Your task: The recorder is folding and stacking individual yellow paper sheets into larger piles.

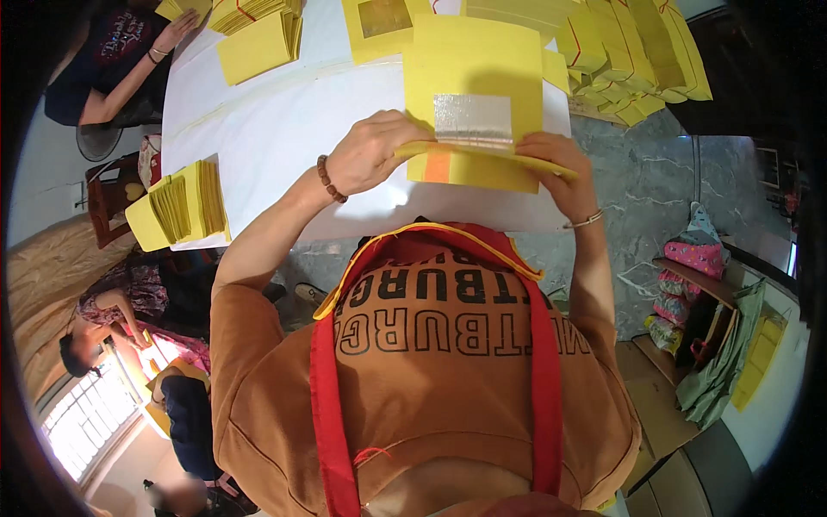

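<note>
Before me on the white table lies a large piece of yellow paper (474, 60) with a silver foil rectangle on it. Its near part is raised in a curved ridge, and a yellow flap with an orange strip (438, 166) shows below. My left hand (375, 151) is closed on the ridge's left end, thumb side toward the foil. At the other end, my right hand (558, 168) grips the paper too, with its fingers over the edge. How many sheets are between my hands I cannot tell.
Bundles of yellow paper (624, 52) tied with red cord pile up at the far right of the white table (284, 138). More stacks (177, 205) stand at the left edge and far left. A co-worker's hand (177, 30) holds paper there. Other people sit at lower left.
</note>
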The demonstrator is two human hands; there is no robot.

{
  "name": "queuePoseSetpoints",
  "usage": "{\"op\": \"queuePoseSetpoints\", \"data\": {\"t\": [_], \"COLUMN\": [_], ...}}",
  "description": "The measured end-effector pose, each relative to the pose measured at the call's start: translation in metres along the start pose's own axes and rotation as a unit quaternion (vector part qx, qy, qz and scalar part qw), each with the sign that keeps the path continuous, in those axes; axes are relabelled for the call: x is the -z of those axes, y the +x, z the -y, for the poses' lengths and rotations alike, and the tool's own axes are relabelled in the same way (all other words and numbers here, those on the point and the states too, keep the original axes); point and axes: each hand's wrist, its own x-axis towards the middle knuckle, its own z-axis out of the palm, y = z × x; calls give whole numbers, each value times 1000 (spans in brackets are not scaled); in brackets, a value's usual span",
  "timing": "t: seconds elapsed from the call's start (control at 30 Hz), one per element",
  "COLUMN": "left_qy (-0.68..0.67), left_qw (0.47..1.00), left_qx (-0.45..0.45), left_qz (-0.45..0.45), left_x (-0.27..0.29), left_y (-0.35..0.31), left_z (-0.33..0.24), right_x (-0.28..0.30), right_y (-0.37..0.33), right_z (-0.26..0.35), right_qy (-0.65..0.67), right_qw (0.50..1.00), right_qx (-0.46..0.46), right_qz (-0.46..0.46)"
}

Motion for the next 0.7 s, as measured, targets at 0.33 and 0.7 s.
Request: {"op": "queuePoseSetpoints", "data": {"t": [0.33, 0.7], "left_qy": [-292, -403], "left_qw": [888, 798], "left_qx": [350, 446], "left_qz": [-67, -46], "left_x": [-12, -3], "left_y": [15, 35], "left_z": [16, 32], "right_x": [-12, -20], "right_y": [22, 57], "right_z": [3, 4], "right_qy": [142, -24], "right_qw": [967, 937], "right_qx": [-191, -320], "right_qz": [-96, -136]}}
